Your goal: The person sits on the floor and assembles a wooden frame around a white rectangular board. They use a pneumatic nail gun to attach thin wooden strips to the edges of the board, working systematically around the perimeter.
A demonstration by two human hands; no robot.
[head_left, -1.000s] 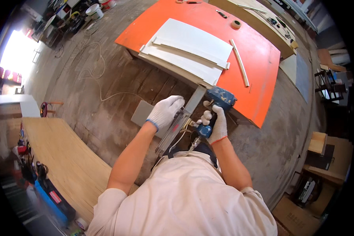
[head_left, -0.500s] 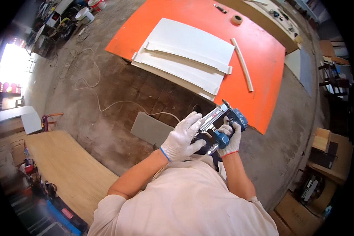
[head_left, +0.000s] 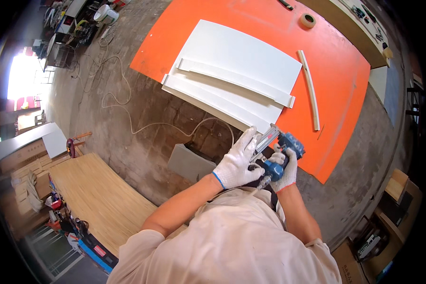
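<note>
While the right grip (head_left: 288,175) is closed round the nailer (head_left: 292,143), the left grip (head_left: 235,165) lies along its magazine (head_left: 267,138); whether it clasps cannot be told. Drawn out long a second ago, the magazine now sits short against the nailer, which suggests it is closed up. The nailer is held near the orange counter's (head_left: 338,118) near edge; beyond lie a white panel (head_left: 232,54), a strip (head_left: 309,90) and tape (head_left: 303,23).

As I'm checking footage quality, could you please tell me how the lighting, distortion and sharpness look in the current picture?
In the head view, the bright opening at far left is blown out to white; in the same head view, the orange tabletop bows at its edges and the blue tool looks fairly sharp.
</note>
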